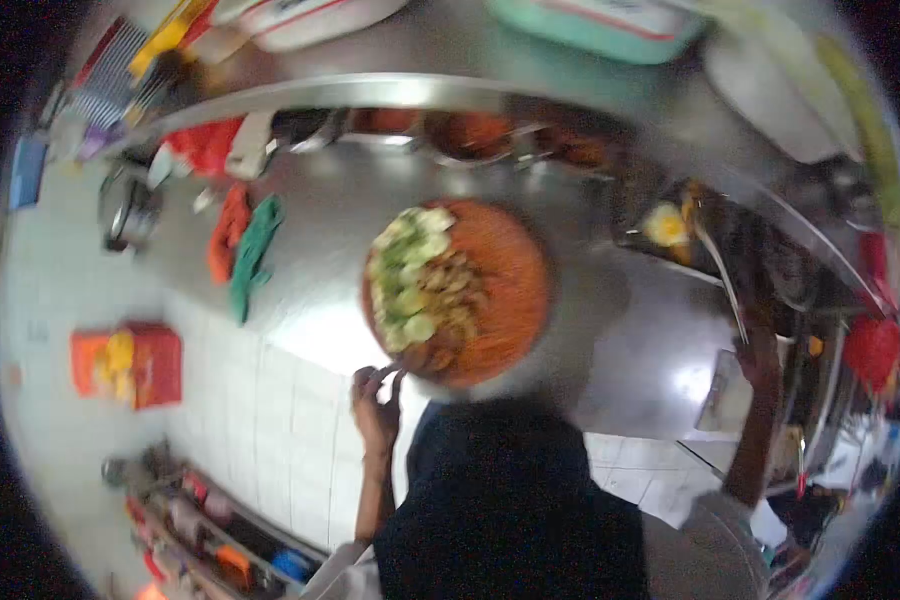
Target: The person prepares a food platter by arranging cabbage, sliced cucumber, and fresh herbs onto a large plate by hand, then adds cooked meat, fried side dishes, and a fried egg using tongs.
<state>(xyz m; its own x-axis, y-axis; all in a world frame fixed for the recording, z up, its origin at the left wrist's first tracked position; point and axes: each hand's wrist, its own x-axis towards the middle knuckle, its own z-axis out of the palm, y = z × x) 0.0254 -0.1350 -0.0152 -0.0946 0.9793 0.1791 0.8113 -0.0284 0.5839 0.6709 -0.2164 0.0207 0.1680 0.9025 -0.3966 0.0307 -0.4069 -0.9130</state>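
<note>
A large round platter of orange-red noodle-like food (515,290) lies on the steel counter in front of me. Pale green and white slices (407,285) cover its left side, with brown pieces (453,295) beside them. My left hand (375,400) is at the platter's lower left edge, fingers bent and apart. One fingertip is by the rim; blur hides whether it touches. At the right, my right hand (760,350) is closed around long metal tongs (722,270). Their tips reach a dark tray (705,270) beside a yellow-and-white piece that looks like egg (667,225).
Containers of red food (470,132) stand along the counter's back, under a steel shelf (390,92). Orange cloth (229,232) and green cloth (256,255) lie at the left. A red-orange crate (160,365) is on the left, and a cluttered rack (220,520) stands lower left.
</note>
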